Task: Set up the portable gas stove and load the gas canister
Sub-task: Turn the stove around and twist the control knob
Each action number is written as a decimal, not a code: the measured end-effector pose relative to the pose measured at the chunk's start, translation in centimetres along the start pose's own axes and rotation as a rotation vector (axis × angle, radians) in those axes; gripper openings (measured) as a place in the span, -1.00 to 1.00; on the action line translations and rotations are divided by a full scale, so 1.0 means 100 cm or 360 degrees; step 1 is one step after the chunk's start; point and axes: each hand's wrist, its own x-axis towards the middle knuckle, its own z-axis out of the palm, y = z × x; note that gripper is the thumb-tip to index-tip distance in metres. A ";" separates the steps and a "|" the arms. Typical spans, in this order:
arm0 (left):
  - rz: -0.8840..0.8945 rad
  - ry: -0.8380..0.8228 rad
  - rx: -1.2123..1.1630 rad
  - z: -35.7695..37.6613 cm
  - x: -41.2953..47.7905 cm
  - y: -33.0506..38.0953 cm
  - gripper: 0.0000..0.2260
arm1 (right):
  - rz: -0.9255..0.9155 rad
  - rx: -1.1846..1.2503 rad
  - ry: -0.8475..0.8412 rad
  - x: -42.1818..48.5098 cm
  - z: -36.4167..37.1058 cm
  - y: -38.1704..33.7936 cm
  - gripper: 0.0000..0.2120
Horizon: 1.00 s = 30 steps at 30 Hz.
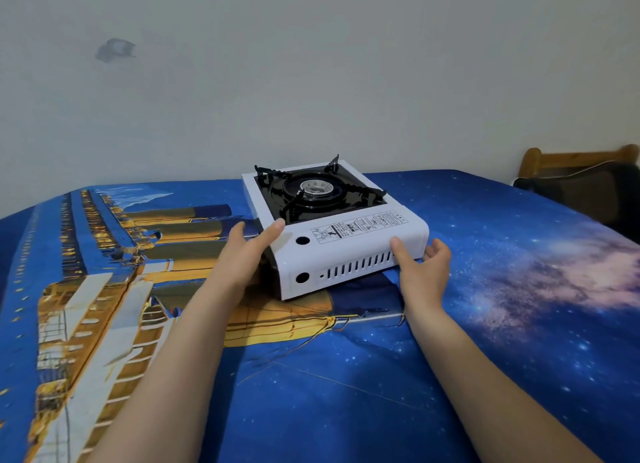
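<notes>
Stove (349, 251): boxy, glossy white

Glossy white metal stove (349, 251); printed cloth sheet (485, 324).
</notes>
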 end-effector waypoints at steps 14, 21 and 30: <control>-0.0318 0.0044 -0.0419 0.037 -0.012 0.004 -0.48 | 0.0513 0.0221 -0.0190 -0.034 0.034 -0.010 -0.06; -0.0339 -0.0047 -0.0294 0.060 -0.026 0.007 -0.37 | 0.0332 0.0154 -0.0151 -0.031 0.026 -0.012 -0.18; -0.0345 0.0066 -0.0498 0.057 -0.006 -0.003 -0.75 | 0.0130 0.0100 -0.0120 -0.023 0.019 -0.017 -0.52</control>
